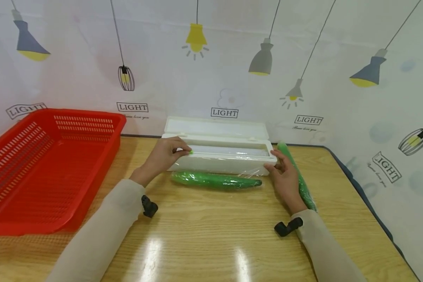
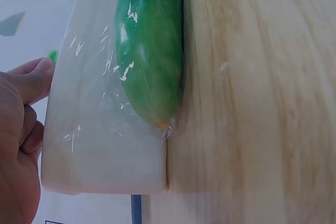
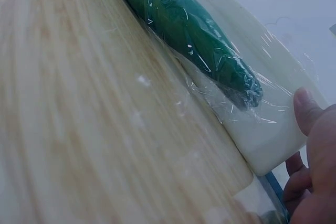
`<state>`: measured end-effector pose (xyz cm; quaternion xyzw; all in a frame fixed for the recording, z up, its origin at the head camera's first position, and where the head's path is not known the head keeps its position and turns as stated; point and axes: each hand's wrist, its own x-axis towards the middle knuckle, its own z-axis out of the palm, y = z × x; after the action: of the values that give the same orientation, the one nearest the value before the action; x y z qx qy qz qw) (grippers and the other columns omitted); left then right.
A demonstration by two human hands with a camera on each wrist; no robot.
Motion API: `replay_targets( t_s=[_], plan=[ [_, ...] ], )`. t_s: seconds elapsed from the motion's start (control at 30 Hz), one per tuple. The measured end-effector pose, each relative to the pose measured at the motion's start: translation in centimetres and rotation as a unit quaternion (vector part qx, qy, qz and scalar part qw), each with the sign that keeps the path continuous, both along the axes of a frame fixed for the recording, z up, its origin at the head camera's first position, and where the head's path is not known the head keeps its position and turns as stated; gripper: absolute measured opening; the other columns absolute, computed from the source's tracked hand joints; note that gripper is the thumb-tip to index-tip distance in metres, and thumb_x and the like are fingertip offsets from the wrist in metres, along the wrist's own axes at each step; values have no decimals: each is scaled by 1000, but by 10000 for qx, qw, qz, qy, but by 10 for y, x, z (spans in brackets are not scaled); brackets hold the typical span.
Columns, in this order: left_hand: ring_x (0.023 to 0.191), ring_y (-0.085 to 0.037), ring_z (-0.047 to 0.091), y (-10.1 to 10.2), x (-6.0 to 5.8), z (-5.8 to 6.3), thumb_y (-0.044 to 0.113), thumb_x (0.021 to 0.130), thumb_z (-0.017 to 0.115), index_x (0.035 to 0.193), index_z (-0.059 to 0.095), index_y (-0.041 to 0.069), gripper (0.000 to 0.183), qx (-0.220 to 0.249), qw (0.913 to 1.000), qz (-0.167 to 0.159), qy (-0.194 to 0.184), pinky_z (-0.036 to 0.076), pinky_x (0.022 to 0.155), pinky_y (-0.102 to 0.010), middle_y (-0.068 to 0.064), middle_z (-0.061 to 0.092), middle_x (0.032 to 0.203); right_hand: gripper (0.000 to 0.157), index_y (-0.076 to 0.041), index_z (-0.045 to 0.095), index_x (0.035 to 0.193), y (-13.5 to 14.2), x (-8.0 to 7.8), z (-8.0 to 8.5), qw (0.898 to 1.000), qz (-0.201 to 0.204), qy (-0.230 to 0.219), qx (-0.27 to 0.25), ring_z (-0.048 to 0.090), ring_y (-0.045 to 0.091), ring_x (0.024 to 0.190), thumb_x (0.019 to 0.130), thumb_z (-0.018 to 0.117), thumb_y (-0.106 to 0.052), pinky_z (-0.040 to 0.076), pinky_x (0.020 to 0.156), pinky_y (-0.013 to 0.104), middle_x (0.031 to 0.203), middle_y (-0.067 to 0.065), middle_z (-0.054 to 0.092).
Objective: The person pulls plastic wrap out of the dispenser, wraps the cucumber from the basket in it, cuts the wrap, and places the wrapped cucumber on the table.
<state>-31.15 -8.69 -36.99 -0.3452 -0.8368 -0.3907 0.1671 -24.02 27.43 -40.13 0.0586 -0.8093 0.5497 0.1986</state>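
Observation:
A white cling film dispenser box (image 1: 201, 163) lies on the table with its lid (image 1: 218, 127) raised, and clear film hangs over its front. At the box's front top edge, toward its left end, my left hand (image 1: 162, 156) pinches a small green slider (image 1: 190, 152) between thumb and fingers. My right hand (image 1: 285, 178) grips the box's right end, thumb on the front face. Directly before the box lies a green cucumber (image 1: 215, 181), with film around it, seen close up in both wrist views. A second cucumber (image 1: 304, 192), wrapped, lies partly hidden behind the right hand.
A red plastic basket (image 1: 79, 196) with slotted walls stands on the left of the wooden table (image 1: 197, 235). Behind the box rises a wall covering (image 1: 225, 82) printed with lamps. The table's dark edge (image 1: 359, 192) runs down the right side.

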Motion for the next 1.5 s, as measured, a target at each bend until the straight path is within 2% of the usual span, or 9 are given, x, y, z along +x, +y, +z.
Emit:
replay_targets(
  t_s=[0.43, 0.6, 0.7, 0.87, 1.0, 1.27, 1.5],
  plan=[
    [67, -13, 51, -9, 0, -4, -1, 81, 74, 89, 76, 4, 10, 76, 9999, 116, -3, 42, 59, -26, -4, 70, 87, 46, 0, 49, 135, -1, 1, 1, 9999, -75, -93, 41, 56, 26, 95, 91, 64, -4, 48, 69, 17, 144, 13, 43],
    [68, -13, 52, -11, 1, -3, -1, 81, 74, 89, 76, 5, 10, 77, 9999, 140, -12, 42, 59, -27, -3, 70, 87, 46, 1, 49, 135, -1, 0, 1, 10000, -33, -63, -10, 56, 27, 95, 91, 63, -3, 48, 70, 16, 145, 13, 43],
    [69, -14, 52, -14, 0, -3, 0, 81, 74, 90, 76, 5, 10, 60, 9999, 146, -8, 43, 60, -27, -3, 69, 88, 47, 2, 49, 135, 0, -1, 0, 10000, -5, 15, -35, 57, 23, 93, 91, 64, -2, 47, 69, 16, 144, 15, 43],
    [68, -14, 51, -21, 1, -3, 0, 80, 75, 88, 77, 6, 10, 79, 9996, 281, 25, 42, 59, -27, -2, 69, 85, 48, -6, 50, 136, 8, -12, -14, 10000, -28, -5, -34, 57, 13, 91, 91, 65, -8, 47, 68, 15, 145, 8, 44],
    [67, -15, 50, -25, 1, -4, -3, 79, 75, 86, 76, 5, 11, 182, 9992, 353, 72, 41, 59, -26, -3, 68, 83, 47, -13, 52, 135, 15, -18, -24, 9999, -116, 28, 15, 57, 12, 92, 90, 66, -13, 47, 69, 15, 144, 0, 45],
    [70, -15, 53, -26, 3, -4, -2, 79, 75, 87, 76, 5, 11, 126, 9993, 347, -2, 43, 61, -27, -3, 68, 84, 47, -12, 52, 135, 17, -15, -29, 9999, -130, 13, 14, 58, 9, 92, 91, 66, -15, 47, 69, 15, 144, 1, 45],
    [70, -17, 53, -31, 4, 0, -3, 79, 75, 87, 76, 4, 11, 117, 9991, 391, 104, 43, 61, -28, -5, 68, 84, 47, -13, 53, 135, 13, -16, -26, 9999, -55, 84, -94, 58, 11, 93, 91, 66, -15, 47, 70, 16, 144, -2, 45]
  ],
)
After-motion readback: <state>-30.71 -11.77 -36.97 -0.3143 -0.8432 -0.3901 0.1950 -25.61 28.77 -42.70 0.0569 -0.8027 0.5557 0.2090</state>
